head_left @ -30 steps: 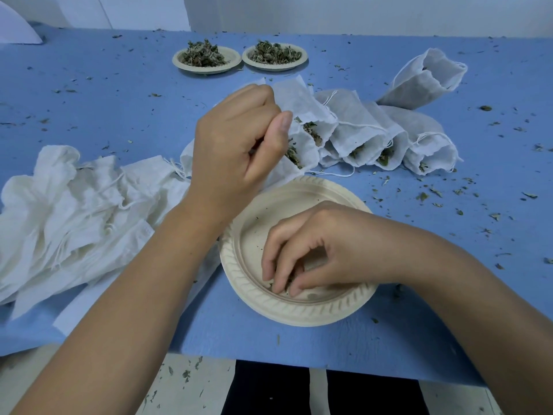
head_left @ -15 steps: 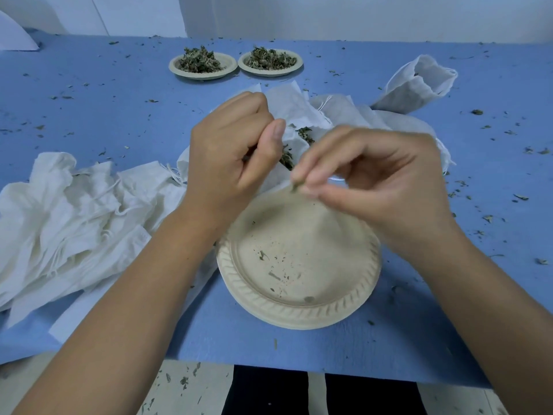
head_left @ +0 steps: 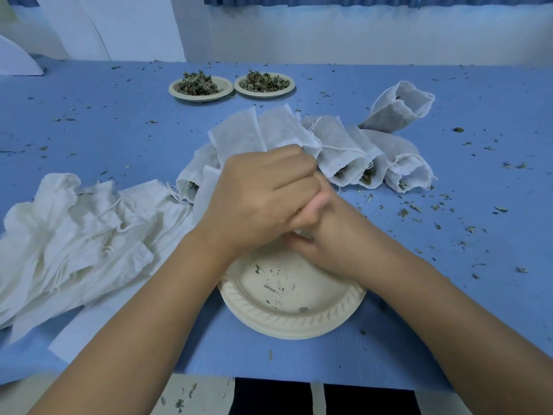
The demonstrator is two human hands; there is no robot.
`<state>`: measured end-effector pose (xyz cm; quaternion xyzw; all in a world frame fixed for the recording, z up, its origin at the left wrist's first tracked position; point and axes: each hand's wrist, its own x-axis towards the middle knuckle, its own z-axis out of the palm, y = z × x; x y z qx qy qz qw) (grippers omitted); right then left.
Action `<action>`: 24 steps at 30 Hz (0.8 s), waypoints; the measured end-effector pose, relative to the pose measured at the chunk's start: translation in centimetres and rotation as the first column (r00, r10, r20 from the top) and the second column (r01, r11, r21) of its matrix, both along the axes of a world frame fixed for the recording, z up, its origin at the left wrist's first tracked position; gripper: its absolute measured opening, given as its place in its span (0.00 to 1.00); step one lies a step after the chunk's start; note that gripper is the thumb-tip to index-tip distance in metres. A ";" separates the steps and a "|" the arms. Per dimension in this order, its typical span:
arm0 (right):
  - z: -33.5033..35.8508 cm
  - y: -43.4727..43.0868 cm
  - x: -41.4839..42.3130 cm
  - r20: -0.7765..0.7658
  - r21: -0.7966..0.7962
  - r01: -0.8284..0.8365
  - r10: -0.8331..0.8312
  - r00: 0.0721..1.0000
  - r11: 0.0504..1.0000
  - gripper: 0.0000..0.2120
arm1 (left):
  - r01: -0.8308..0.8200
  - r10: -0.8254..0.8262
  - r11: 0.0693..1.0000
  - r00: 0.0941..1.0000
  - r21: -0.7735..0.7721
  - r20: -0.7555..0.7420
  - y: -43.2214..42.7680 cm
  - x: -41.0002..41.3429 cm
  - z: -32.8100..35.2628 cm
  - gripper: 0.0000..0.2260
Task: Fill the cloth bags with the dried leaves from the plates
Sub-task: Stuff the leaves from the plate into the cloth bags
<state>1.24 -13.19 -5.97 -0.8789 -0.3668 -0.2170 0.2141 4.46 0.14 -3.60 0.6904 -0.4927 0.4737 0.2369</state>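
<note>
Two cloth bags (head_left: 237, 136) fan out flat from behind the left hand (head_left: 263, 199), just past the near plate (head_left: 287, 326). That hand's fingers are curled tight at the bags' near ends and grip the cloth, though whether it has one bag or both cannot be told. The right hand (head_left: 321, 239) is tucked under the left, its fingers hidden, so its grip cannot be told; a scrap of white cloth shows between the two hands. Both hands hang over the far half of the near plate, which carries only a few leaf scraps. Just to the right lie filled bags (head_left: 344, 151) in a row on their sides, mouths toward the person with green showing inside, and one more bag (head_left: 398, 110) lies behind them. On the left is a crumpled pile of empty bags (head_left: 74, 235) with loose drawstrings. Well beyond, two far plates (head_left: 179, 92) sit side by side, each heaped with dried leaves (head_left: 197, 83). Everything rests on a blue table (head_left: 104, 130) sprinkled with leaf crumbs (head_left: 404, 212), thickest on the right.
</note>
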 end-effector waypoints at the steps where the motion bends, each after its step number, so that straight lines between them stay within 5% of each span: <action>1: 0.2 0.1 -0.1 -0.084 0.023 0.024 -0.022 0.996 0.999 0.03 | -0.016 0.016 1.000 0.999 0.003 0.031 -0.3 -0.2 0.2 0.21; 3: 1.0 0.0 -0.1 -0.159 0.095 0.088 -0.072 0.985 0.992 0.04 | -0.043 0.045 0.998 0.998 -0.037 0.053 -0.9 -0.5 0.6 0.20; 6: 2.4 -0.8 0.1 0.090 0.179 0.091 -0.109 0.990 0.980 0.04 | -0.065 0.071 0.993 0.996 -0.101 0.052 -1.8 -0.6 1.5 0.18; 9: 3.9 -2.8 0.9 0.310 0.358 0.058 -0.177 0.934 0.932 0.11 | -0.074 0.065 0.995 0.990 -0.061 -0.127 -3.3 0.1 2.7 0.16; 13: 5.5 -5.5 2.5 0.338 0.507 0.175 -0.382 0.860 0.844 0.16 | -0.144 0.171 0.984 0.937 0.106 -0.306 -4.7 2.0 3.6 0.23; 18: 4.4 -7.7 4.5 0.099 0.492 0.435 -0.545 0.833 0.754 0.16 | -0.284 0.385 0.908 0.855 0.308 -0.348 -6.3 4.3 4.0 0.26; 21: 2.0 -8.4 5.5 -0.180 0.239 0.602 -0.574 0.799 0.762 0.09 | -0.337 0.469 0.864 0.810 0.374 -0.353 -6.5 5.2 3.9 0.26; 24: 0.4 -8.3 5.2 -0.258 0.035 0.675 -0.646 0.719 0.737 0.06 | -0.375 0.526 0.831 0.772 0.412 -0.358 -6.0 5.9 4.0 0.25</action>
